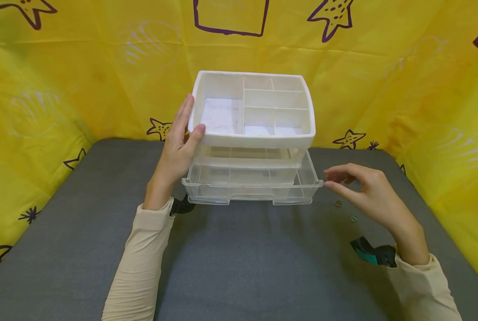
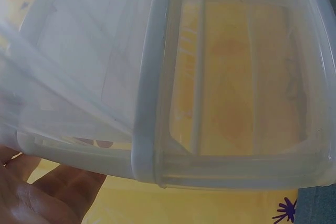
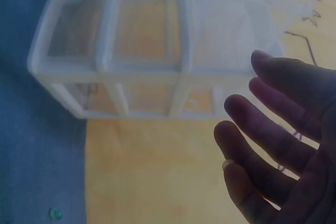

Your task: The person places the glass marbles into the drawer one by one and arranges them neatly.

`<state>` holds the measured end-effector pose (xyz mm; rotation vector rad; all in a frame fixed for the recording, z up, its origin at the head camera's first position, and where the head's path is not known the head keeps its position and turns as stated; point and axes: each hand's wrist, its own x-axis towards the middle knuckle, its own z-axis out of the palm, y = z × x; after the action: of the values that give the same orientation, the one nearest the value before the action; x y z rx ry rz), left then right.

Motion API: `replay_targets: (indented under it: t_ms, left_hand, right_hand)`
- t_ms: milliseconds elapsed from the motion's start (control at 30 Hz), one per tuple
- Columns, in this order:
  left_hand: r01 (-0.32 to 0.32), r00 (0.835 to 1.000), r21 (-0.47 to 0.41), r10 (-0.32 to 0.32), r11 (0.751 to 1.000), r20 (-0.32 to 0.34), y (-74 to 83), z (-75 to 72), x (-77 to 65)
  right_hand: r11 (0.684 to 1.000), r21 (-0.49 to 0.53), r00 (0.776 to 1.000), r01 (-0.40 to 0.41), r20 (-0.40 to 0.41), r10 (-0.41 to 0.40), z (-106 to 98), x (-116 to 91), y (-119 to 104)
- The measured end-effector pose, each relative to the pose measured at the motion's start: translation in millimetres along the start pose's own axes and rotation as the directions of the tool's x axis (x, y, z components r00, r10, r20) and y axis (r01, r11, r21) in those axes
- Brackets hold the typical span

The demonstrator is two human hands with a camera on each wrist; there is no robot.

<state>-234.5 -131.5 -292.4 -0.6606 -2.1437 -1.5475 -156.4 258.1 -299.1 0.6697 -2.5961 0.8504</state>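
Organizer, head view: a white and clear plastic organizer stands upright at upper centre of the frame, its six-compartment top tray facing the camera.
Clear drawer: the lower drawer juts out toward the viewer, at the centre of the frame.
Left hand: at centre left, the left hand lies against the organizer's left side, thumb over the front rim of the tray, fingers along the side.
Left grip: grasping the organizer by that edge.
Right hand: at centre right, the right hand has thumb and forefinger tips at the drawer's right front corner; whether they touch it cannot be told.
Right grip: released, fingers loosely bent.
Small pieces: a brown round piece and a green piece lie right of centre, just beside the right hand, on the grey surface.
Yellow cloth: the patterned cloth fills the top and both sides.
Organizer, left wrist view: its translucent side and white frame cover most of the frame; the left hand's fingers show at lower left, beside the frame's edge.
Organizer, right wrist view: it spans the upper left and centre, near the right hand's spread fingers at right.
Green bit: a blurred green bit lies at lower left.
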Motion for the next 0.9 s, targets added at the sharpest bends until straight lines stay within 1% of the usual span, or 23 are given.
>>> replay_targets:
  t_ms: [200,367,500,667,800,900]
  left_hand:
    - [0.004,1.0,0.003,-0.004,1.0,0.008,-0.2,0.1,1.3]
    - [-0.009,1.0,-0.017,0.009,1.0,0.007,0.1,0.6,1.9]
    - [-0.01,1.0,-0.03,0.01,1.0,0.005,0.1,0.9,1.4]
    - [0.007,1.0,-0.031,-0.006,1.0,0.011,-0.5,0.2,0.7]
    - [0.008,1.0,-0.029,-0.007,1.0,0.016,-0.4,0.0,0.5]
    - [0.013,1.0,-0.027,-0.013,1.0,0.02,0.1,-0.1,0.1]
  right_hand:
    - [0.999,-0.002,0.999,-0.034,0.003,0.034,0.9,-7.6,16.2]
    - [0.996,0.011,0.993,-0.089,0.077,0.087,-0.1,-11.4,25.6]
    - [0.993,0.015,0.985,-0.117,0.132,0.114,1.1,-12.2,33.2]
    - [0.988,0.017,0.975,-0.155,0.161,0.15,4.7,-12.6,45.5]
    - [0.983,0.006,0.967,-0.185,0.179,0.181,6.3,-13.9,54.8]
    - [0.98,0.008,0.963,-0.196,0.192,0.191,7.1,-15.0,60.1]
